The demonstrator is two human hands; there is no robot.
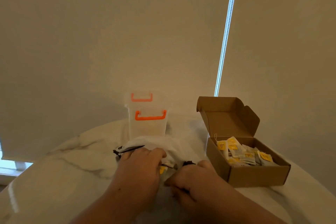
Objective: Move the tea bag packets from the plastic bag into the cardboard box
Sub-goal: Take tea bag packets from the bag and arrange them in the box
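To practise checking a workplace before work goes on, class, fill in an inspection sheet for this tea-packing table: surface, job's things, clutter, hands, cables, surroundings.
Surface: white marble table, grey-veined and glossy.
Job's things: white plastic bag at centre; open cardboard box to its right, lid up, already holding tea bag packets; a few more show at the bag's mouth.
Clutter: clear container with orange handles, behind the bag.
Hands: left hand curled over the bag's top; right hand curled at its mouth, what it holds unclear.
Cables: nothing seen.
Surroundings: closed beige blind with a bright gap; window strip low on the left.
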